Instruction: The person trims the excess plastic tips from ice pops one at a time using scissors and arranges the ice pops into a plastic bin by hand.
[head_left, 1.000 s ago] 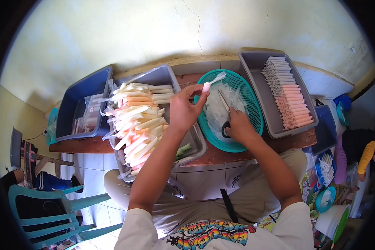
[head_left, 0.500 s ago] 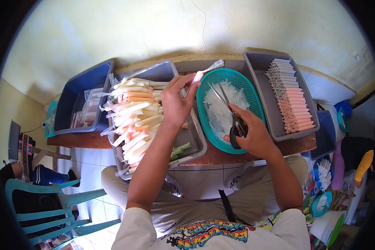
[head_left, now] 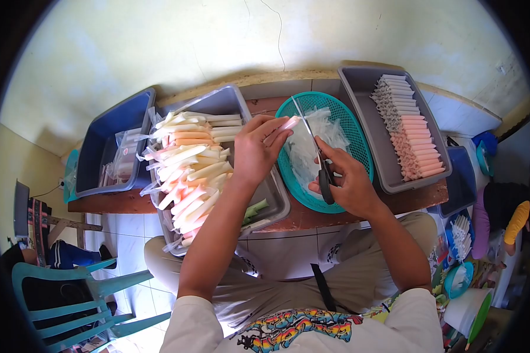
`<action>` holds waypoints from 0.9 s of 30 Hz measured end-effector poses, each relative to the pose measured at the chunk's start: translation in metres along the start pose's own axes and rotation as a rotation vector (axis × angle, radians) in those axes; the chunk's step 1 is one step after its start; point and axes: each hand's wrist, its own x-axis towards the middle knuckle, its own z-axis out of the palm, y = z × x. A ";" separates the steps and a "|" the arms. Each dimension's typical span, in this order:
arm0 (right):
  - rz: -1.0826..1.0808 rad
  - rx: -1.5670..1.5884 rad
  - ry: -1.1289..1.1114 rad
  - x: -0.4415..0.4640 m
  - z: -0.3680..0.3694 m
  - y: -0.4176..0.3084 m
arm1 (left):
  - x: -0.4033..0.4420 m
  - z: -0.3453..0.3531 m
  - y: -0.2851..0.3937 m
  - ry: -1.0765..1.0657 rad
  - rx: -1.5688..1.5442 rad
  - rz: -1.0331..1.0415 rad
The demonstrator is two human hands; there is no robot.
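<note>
Between the fingers of my left hand is a pink filled plastic tube, its end pointing toward the scissors. My right hand grips black-handled scissors, whose blades look closed and lie beside the tube's end. Beneath them, a green mesh basket holds clear plastic scraps. Left of my left hand, a grey tray carries a heap of white, orange and pink tubes with loose plastic ends, plus a green one.
At the right, another grey tray holds rows of white and pink tubes. A blue bin with packed bags is at the left. All rest on a wooden bench. A green chair and people's limbs show at the sides.
The scissors opened above the basket, then closed at the tube's end. The long clear plastic tail on the tube no longer shows. My right hand has moved up and left.
</note>
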 end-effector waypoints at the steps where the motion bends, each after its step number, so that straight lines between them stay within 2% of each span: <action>1: 0.015 0.017 -0.003 0.000 0.000 0.000 | -0.001 0.000 0.000 -0.015 0.000 0.022; 12: 0.087 0.085 0.010 -0.004 0.005 0.000 | -0.007 0.002 0.005 -0.075 0.009 0.031; 15: 0.066 0.063 0.015 -0.004 0.007 0.002 | -0.008 0.001 0.004 -0.100 0.077 0.089; 17: 0.171 0.017 -0.036 -0.004 0.006 -0.004 | -0.009 0.002 0.006 -0.104 0.084 0.052; 27: 0.249 -0.022 -0.043 -0.008 0.014 0.009 | -0.014 0.005 0.000 -0.174 0.192 0.135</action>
